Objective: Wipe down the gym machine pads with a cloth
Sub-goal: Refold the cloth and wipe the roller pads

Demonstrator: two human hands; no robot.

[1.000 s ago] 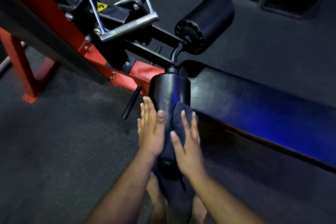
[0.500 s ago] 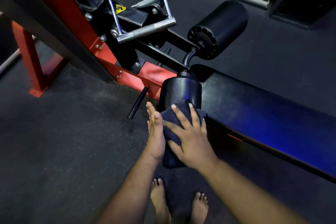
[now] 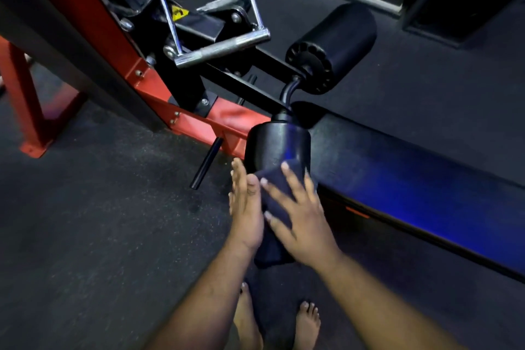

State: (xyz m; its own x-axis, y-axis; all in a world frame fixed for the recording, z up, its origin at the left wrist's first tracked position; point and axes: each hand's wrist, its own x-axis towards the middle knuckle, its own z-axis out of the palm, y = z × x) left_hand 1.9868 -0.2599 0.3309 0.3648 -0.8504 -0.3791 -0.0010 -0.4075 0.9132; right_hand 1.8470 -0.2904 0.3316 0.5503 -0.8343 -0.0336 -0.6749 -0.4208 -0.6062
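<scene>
Dark navy fabric, folded thick: the cloth (image 3: 279, 199) lies over the near end of the roller (image 3: 277, 148), its lower part hanging below that end. The roller is a black, glossy cylinder with a faint blue sheen on its upper right face, and it stands at the head end of the bench pad (image 3: 412, 179). The right hand (image 3: 298, 216) lies flat on the cloth, fingers spread and straight, pressing it to the roller; nothing is curled round the fabric. The left hand (image 3: 245, 207) stands edge-on against the roller's left side, fingers straight and together, thumb touching the cloth's left edge. The hands are slightly blurred.

The bench pad runs right from the roller, black with a blue reflection along its length. A second roller (image 3: 335, 45) sits behind, joined by a curved black bar. A chrome handle (image 3: 221, 47) rests on the black bracket of the red frame (image 3: 199, 119). Two bare feet (image 3: 308, 324) stand on the dark floor (image 3: 99, 221) below the cloth.
</scene>
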